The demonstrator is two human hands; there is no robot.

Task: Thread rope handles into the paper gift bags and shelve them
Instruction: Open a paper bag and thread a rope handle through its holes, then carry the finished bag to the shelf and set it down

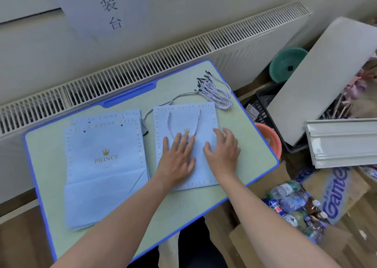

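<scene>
Here's the pale blue gift bag, lying flat on the green table, toward the table's right side, and both hands are down on it. A twisted rope handle is already threaded through its top edge, looping down the front toward the gold crown print. The left hand lies flat on the bag's middle, fingers straight and spread, fingertips touching the bottom of that loop. The right hand presses just beside it on the bag's right half, fingers spread and slightly bent, holding nothing.

Out from the bag: a loose rope curls along its left edge and runs up past its top left corner. Beyond the bag's top right corner sits a bundle of spare ropes with black tips. Left of the bag, a stack of flat unthreaded bags shows the word PRINCE under a crown.

Past the table's far edge runs a long radiator. Off the table's right edge: an orange basin, a green basin, a cardboard box of plastic bottles.
</scene>
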